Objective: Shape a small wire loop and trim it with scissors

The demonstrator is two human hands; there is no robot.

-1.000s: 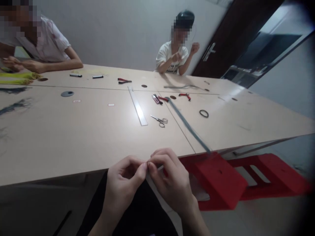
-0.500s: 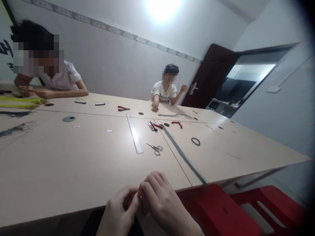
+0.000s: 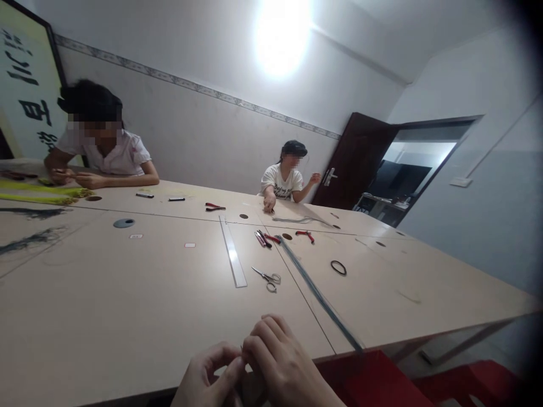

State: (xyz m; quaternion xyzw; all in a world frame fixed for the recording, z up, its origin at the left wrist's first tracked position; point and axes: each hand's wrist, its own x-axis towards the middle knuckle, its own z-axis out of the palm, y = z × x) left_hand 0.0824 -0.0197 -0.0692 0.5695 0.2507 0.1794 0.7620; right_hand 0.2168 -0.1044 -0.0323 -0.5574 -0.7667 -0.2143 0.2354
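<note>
At the near edge of the table (image 3: pixel 127 328), my left hand (image 3: pixel 212 370) has its thumb and index finger pinched together. My right hand (image 3: pixel 280 359) is curled, its fingertips touching the left ones. Whatever they pinch is too small or too hidden to name. Ahead of them lie metal scissors (image 3: pixel 267 278). A clear ruler (image 3: pixel 233 251) is to the left of the scissors. On the right, a bundle of grey-green strands (image 3: pixel 318 294) runs down to the table's near edge.
Red-handled pliers (image 3: pixel 270 237) lie beyond the scissors, with more red pliers (image 3: pixel 305 236) and a dark ring (image 3: pixel 338 267) to the right. Two people (image 3: pixel 102 152) (image 3: pixel 284 178) sit across the table. Red stools (image 3: pixel 377 379) stand at the lower right.
The view has tilted up, so the table and its contents appear lower. My hands stay pinched together at the table's edge.
</note>
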